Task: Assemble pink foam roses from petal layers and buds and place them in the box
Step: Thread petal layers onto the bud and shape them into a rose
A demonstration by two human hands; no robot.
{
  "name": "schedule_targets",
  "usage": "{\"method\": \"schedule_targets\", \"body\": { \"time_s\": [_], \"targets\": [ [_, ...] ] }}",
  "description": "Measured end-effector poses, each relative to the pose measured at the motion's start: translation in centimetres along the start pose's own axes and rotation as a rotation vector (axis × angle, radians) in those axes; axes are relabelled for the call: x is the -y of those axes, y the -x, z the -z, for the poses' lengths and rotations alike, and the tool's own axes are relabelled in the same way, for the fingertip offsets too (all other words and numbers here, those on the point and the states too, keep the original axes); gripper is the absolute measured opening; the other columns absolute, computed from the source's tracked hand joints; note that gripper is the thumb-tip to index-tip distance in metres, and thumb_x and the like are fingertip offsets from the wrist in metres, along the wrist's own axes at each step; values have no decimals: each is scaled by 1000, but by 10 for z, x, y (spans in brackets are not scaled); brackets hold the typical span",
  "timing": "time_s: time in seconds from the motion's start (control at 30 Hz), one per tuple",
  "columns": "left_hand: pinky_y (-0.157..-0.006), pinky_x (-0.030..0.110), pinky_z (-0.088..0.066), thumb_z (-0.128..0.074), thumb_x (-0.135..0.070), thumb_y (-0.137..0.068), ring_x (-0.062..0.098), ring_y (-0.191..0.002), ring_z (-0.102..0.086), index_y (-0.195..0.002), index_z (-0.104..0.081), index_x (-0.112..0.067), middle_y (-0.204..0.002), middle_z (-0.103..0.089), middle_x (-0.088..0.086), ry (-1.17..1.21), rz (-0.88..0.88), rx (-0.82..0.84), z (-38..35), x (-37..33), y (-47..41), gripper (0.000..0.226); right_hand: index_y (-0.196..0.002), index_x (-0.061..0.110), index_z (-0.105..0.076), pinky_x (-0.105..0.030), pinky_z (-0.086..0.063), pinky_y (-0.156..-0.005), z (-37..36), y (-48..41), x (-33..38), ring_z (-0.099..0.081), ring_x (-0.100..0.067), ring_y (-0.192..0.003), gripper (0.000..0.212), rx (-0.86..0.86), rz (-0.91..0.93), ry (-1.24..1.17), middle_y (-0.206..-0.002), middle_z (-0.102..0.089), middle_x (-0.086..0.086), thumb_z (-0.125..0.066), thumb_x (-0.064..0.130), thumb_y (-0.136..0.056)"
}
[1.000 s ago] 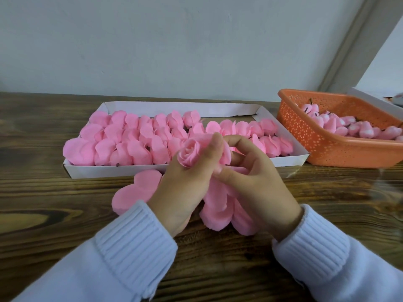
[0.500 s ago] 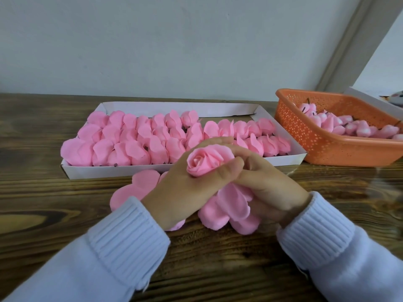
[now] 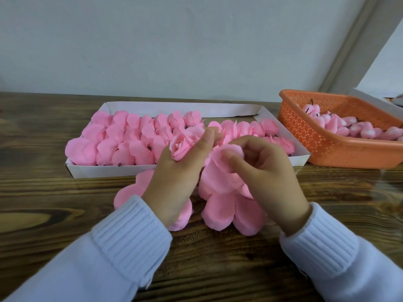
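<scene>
The orange basket (image 3: pixel 322 144) runs off the right edge; the left hand (image 3: pixel 176 177) covers some petal layers (image 3: pixel 128 192).

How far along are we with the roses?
Done: the white cardboard box is largely filled with finished pink foam roses, with a gap at its back right. In hand: the left hand holds a rolled pink rose bud, the right hand pinches a pink petal layer. Left: loose petal layers on the wooden table and buds in the orange perforated basket.
</scene>
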State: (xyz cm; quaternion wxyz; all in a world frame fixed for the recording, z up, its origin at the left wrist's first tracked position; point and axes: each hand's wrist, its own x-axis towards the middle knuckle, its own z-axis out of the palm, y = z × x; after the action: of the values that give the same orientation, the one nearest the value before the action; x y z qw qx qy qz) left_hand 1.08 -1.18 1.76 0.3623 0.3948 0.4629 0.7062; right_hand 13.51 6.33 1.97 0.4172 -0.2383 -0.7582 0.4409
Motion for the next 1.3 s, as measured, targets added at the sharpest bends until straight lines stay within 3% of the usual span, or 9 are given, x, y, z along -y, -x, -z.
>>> {"method": "schedule_targets", "body": {
  "time_s": [0.1,0.23,0.4,0.57,0.73,0.9,1.03,1.17,1.3],
  "targets": [
    [-81,29,-57,-57,-46,-82,10,-96,-70,-84,-76,-39,-96,-75,-6,-3,6,29,-1,0,1,20,-82,23,-67,-22,-53,-65,-1,3,2,-66,-10,-72,18,-79,163,83,-77,-70,8,-68,5,-86],
    [-64,14,-53,-57,-42,-87,2,-80,-70,-92,-75,-23,-88,-75,-6,-57,-30,115,-4,-5,6,27,-83,24,-64,-17,-51,-62,-3,6,7,-64,-8,-68,12,-177,297,125,-76,-68,8,-68,13,-84],
    [-49,1,-42,-53,-33,-81,-12,-53,-60,-88,-65,-22,-55,-66,-17,-133,-74,258,-10,-8,14,17,-79,17,-65,-31,-55,-54,-3,8,10,-65,-14,-58,6,-240,275,95,-65,-66,5,-68,14,-83],
    [-51,4,-45,-56,-34,-76,-9,-57,-63,-87,-67,-27,-61,-69,-15,-112,-86,232,-10,-7,13,17,-76,13,-65,-37,-54,-52,-4,8,12,-64,-19,-56,7,-265,269,106,-63,-65,2,-69,14,-82],
    [-37,-2,-31,-49,-21,-88,-14,-35,-49,-94,-59,-17,-42,-55,-21,-89,-84,294,-12,-11,16,12,-73,10,-64,-31,-52,-50,-3,7,12,-63,-21,-54,12,-311,242,113,-61,-65,-1,-69,18,-82],
    [-39,-2,-33,-49,-23,-84,-14,-38,-50,-82,-57,-19,-42,-54,-22,-105,-125,292,-12,-11,16,9,-72,9,-62,-28,-49,-48,-2,8,11,-61,-18,-52,15,-326,233,134,-59,-62,-1,-67,18,-82],
    [-49,0,-40,-51,-27,-81,-13,-51,-59,-89,-62,-20,-53,-63,-22,-97,-138,296,-12,-10,14,15,-74,11,-62,-28,-48,-48,-4,9,11,-59,-13,-54,11,-283,295,139,-62,-61,3,-67,14,-83],
    [-62,9,-49,-58,-27,-89,-5,-70,-65,-87,-69,-23,-70,-70,-15,-112,-140,241,-8,-3,9,12,-82,26,-60,-28,-51,-57,-5,9,11,-60,-8,-63,20,-184,366,108,-72,-65,6,-66,7,-83],
    [-61,8,-49,-59,-44,-85,-7,-72,-65,-74,-74,-35,-68,-70,-14,-113,-153,128,-7,-1,8,20,-94,23,-59,-33,-51,-65,-7,10,10,-62,-12,-77,11,-138,352,-37,-86,-63,7,-64,17,-86]
  ]
}}
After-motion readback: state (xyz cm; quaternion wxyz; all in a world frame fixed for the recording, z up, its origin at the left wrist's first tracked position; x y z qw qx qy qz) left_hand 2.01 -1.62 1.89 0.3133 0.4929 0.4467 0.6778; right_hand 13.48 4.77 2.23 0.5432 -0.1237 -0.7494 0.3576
